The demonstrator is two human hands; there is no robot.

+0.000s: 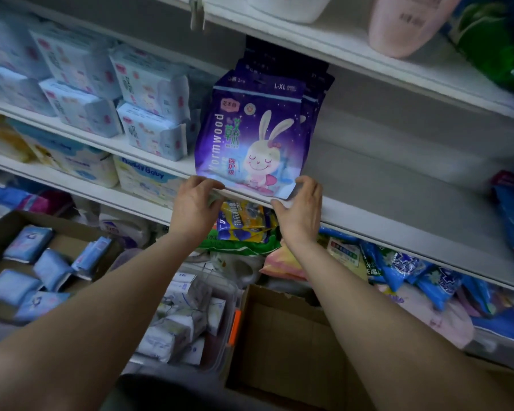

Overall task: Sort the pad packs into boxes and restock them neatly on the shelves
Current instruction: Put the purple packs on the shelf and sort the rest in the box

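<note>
A purple pack (pixel 250 134) with a smiling white bunny on it stands up on the white shelf (pixel 368 185). More purple packs (pixel 315 93) stand right behind it in a row. The bottom of the front pack sits at the front edge of the shelf.

The left hand (pixel 195 203) holds the pack's bottom left corner. Its fingers (pixel 204 182) are curled over the shelf edge and touch the pack. The right hand (pixel 301 209) holds the bottom right corner. Its fingers (pixel 306 183) are bent around that corner, with the thumb under the edge. Both bare arms reach up from below.

To the left on the same shelf are light blue packs (pixel 149 114), piled two high. The shelf to the right of the purple packs is bare.

Down low on the left is a brown box (pixel 0 232) with small blue packs (pixel 51 268) lying loose in it. In the middle is a clear bin (pixel 232 292) full of white packs (pixel 181 318). Next to it on the right is another brown box (pixel 279 336).
</note>
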